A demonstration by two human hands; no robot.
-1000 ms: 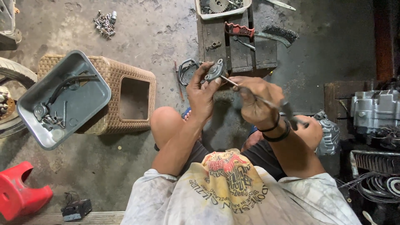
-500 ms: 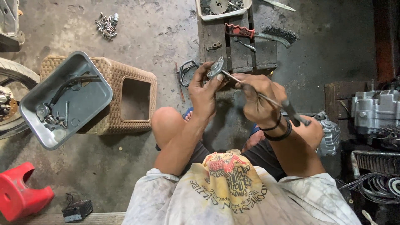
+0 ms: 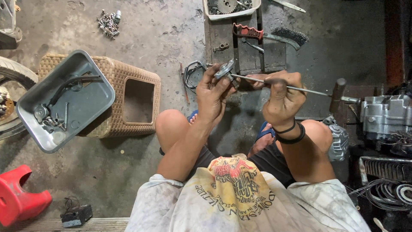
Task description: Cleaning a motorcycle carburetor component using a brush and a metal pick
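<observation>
Holding a small round metal part point(image 3: 225, 68) up in front of the chest, the left hand point(image 3: 213, 92) has its fingers curled shut round the part's lower edge, thumb on the near side. Right hand point(image 3: 281, 95) is fisted tight on a long thin metal rod point(image 3: 257, 81); the rod's tip touches the part's right side, and its far end runs out right to a dark wooden handle point(image 3: 337, 89), T-shaped w/ the shaft. Both hands sit above the knees, close together, approx. level w/ each other. Black bands on the right wrist.

Just beyond the hands is a low dark wooden bench point(image 3: 223, 38) carrying a wire brush w/ red grip point(image 3: 268, 34), a small bracket and a bolt or two; a white tray of gears point(image 3: 231, 6) is at its far end. A loop of dark cable point(image 3: 193, 73) lies on the floor by the bench's left edge.

Left side: a grey metal pan point(image 3: 64, 101) w/ a lever and small fittings rests tilted on a woven brown stool point(image 3: 128, 99). Pile of screws point(image 3: 109, 19) on the concrete farther up, a tyre point(image 3: 10, 86) at the left edge, a red plastic stool point(image 3: 19, 199) bottom left. Right side: a grey engine casing point(image 3: 384, 114), coiled wires point(image 3: 386, 193) below it.
</observation>
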